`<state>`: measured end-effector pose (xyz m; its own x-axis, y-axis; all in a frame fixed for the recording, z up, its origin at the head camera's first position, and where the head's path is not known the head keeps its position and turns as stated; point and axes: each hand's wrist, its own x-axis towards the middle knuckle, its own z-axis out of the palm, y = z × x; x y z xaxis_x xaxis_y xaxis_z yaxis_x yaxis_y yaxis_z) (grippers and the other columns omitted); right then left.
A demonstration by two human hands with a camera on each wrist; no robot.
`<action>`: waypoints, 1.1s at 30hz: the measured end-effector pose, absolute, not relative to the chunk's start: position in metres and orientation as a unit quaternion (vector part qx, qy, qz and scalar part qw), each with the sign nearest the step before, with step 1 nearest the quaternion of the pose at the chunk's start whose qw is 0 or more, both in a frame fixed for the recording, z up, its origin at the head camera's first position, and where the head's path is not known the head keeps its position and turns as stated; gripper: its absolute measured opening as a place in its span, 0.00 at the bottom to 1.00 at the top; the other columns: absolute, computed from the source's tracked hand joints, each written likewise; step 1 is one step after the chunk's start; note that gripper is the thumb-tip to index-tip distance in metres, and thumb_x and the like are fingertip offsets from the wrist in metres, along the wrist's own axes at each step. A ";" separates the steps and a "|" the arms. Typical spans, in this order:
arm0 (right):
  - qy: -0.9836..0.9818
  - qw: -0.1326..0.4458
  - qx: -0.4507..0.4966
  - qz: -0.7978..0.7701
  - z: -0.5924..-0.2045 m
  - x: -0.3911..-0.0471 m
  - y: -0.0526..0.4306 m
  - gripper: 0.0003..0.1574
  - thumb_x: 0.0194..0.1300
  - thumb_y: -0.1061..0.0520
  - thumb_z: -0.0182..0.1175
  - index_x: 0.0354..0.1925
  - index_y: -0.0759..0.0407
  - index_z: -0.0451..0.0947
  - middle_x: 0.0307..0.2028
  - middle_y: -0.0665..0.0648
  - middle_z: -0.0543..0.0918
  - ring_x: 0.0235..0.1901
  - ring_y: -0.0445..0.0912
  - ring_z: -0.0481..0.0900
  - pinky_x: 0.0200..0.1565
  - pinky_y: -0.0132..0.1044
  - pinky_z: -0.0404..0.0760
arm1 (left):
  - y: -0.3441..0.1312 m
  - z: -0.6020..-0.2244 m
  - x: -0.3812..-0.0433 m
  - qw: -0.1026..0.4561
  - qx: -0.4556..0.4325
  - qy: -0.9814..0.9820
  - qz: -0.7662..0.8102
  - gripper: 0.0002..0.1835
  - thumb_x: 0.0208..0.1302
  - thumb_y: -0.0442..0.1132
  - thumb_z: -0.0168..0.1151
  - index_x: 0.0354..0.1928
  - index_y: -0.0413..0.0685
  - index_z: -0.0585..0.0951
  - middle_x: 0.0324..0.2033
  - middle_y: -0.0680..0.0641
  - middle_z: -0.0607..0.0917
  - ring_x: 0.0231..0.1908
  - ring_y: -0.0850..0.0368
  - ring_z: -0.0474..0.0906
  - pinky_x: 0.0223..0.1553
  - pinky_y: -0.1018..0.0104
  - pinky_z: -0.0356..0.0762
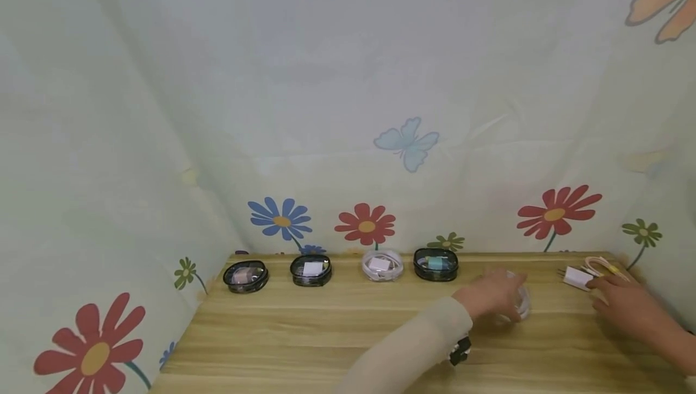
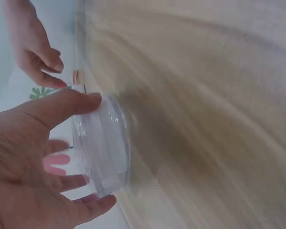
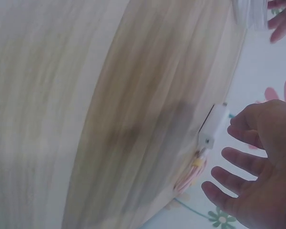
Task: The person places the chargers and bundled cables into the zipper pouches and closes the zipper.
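My left hand (image 1: 496, 292) holds a clear oval plastic case (image 2: 115, 157) between thumb and fingers, low over the wooden table. The thumb lies along one side of the case and the fingertips along the other. To the right, a white plug charger (image 1: 576, 277) rests on the table with its prongs pointing left. Beside it lies a coiled pinkish cable (image 1: 600, 264) with a yellow band. My right hand (image 1: 625, 304) hovers over this pair with loosely bent fingers. In the right wrist view a gap shows between those fingers and the charger (image 3: 214, 126).
Along the table's back edge stand a dark see-through case (image 1: 247, 288) at far left, another dark case (image 1: 311, 282) with a white charger, a clear case (image 1: 400, 268) with a white charger, and a dark case (image 1: 435, 276) with a teal charger. A flower-printed curtain (image 1: 315, 110) hangs behind.
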<state>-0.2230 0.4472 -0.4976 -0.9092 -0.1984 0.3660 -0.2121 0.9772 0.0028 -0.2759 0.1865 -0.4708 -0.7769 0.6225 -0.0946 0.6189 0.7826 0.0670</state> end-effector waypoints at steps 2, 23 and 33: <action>-0.967 0.222 0.120 0.023 -0.499 -0.224 0.442 0.16 0.46 0.65 0.75 0.34 0.65 0.82 0.47 0.76 0.83 0.53 0.68 0.77 0.50 0.60 0.77 | 0.186 -0.469 -0.279 0.067 0.327 0.942 0.025 0.46 0.51 0.58 0.79 0.72 0.85 0.66 0.64 0.63 0.72 0.58 0.63 0.65 0.46 0.73 0.74; -0.979 0.175 0.092 0.050 -0.501 -0.229 0.458 0.15 0.52 0.66 0.69 0.38 0.74 0.80 0.40 0.78 0.81 0.42 0.72 0.80 0.43 0.63 0.80 | 0.174 -0.477 -0.291 0.044 0.384 0.906 0.171 0.42 0.47 0.60 0.82 0.66 0.73 0.73 0.69 0.62 0.72 0.63 0.66 0.70 0.57 0.75 0.73; -0.963 0.231 0.134 -0.019 -0.498 -0.242 0.478 0.09 0.46 0.70 0.67 0.29 0.73 0.77 0.29 0.71 0.79 0.26 0.62 0.77 0.25 0.55 0.78 | 0.168 -0.473 -0.293 0.022 0.401 0.894 0.197 0.43 0.47 0.60 0.82 0.66 0.70 0.72 0.68 0.60 0.72 0.64 0.66 0.70 0.61 0.75 0.72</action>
